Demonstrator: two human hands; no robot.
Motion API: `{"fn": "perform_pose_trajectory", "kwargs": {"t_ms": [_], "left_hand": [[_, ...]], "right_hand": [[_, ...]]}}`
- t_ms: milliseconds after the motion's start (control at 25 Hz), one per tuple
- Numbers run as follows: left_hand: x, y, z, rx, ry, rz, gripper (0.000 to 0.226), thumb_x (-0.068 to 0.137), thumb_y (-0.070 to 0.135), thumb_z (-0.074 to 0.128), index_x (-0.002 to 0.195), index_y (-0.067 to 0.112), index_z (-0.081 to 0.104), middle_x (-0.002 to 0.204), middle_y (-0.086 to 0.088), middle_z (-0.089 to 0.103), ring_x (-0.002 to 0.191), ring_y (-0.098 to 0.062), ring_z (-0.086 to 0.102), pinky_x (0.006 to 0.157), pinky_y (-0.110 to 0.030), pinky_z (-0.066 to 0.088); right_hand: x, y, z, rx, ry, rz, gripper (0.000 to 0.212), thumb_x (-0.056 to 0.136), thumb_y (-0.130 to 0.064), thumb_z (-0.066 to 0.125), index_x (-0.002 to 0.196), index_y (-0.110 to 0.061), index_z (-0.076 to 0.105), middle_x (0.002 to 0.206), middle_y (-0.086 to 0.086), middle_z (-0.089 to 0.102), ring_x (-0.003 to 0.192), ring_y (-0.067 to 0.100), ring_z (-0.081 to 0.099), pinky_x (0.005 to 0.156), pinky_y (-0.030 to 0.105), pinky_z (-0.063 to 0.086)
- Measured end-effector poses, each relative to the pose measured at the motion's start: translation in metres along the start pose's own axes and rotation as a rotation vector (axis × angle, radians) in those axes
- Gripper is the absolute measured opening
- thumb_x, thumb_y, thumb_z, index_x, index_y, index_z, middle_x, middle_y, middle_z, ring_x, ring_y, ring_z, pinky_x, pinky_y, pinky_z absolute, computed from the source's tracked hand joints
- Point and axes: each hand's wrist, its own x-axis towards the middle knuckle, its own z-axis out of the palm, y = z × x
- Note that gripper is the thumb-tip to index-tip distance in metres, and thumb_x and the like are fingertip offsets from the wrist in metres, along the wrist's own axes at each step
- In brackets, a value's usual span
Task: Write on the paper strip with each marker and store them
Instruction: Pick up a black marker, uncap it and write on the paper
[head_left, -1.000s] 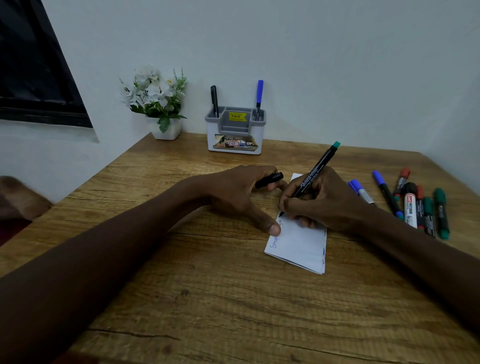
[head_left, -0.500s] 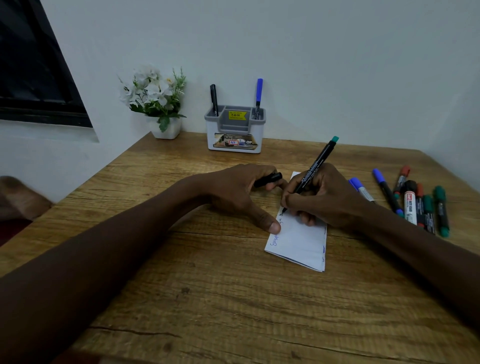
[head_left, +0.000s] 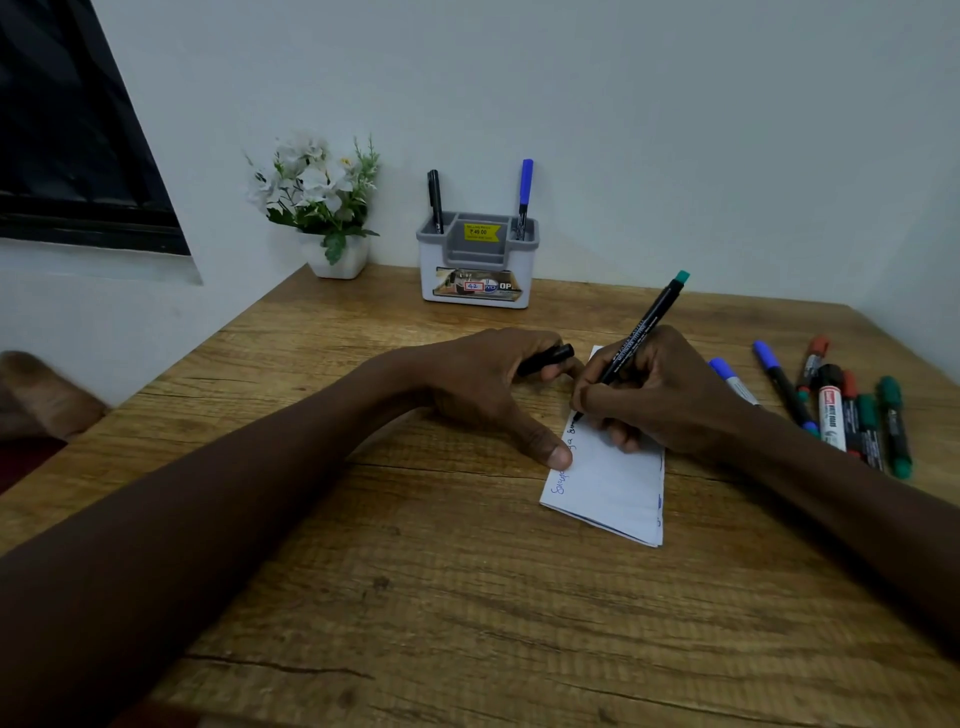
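Note:
A folded white paper strip (head_left: 613, 483) lies on the wooden table (head_left: 415, 597), with blue and green writing along its left edge. My right hand (head_left: 660, 395) grips a black marker with a green end (head_left: 644, 327), its tip touching the paper. My left hand (head_left: 488, 384) holds the marker's black cap (head_left: 545, 359) in its curled fingers, while its thumb presses the strip's left edge. A grey and white pen holder (head_left: 478, 265) stands at the back by the wall, holding a black marker (head_left: 435, 200) and a blue marker (head_left: 524, 195).
Several loose markers (head_left: 841, 405), blue, red, green and black, lie in a cluster at the right of the table. A white pot of white flowers (head_left: 322, 208) stands at the back left corner. A dark window frame (head_left: 78, 130) is on the left wall.
The marker tip has crept up the paper's left edge, adding more green writing. My left hand has stayed put with the cap.

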Motion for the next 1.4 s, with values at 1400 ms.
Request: {"fn": "perform_pose_trajectory", "kwargs": {"t_ms": [1400], "left_hand": [[-0.010,0.010,0.004,-0.046,0.082,-0.016,0.027,0.088,0.061,0.064,0.092,0.037,0.053,0.085,0.036,0.058,0.079,0.014,0.052,0.069,-0.013,0.039]], "right_hand": [[0.005,0.010,-0.007,0.551,0.326,0.064,0.017,0.081,-0.009,0.079,0.091,-0.006,0.066,0.066,0.012,0.067,0.047,0.017,0.058,0.045,0.024,0.051]]}}
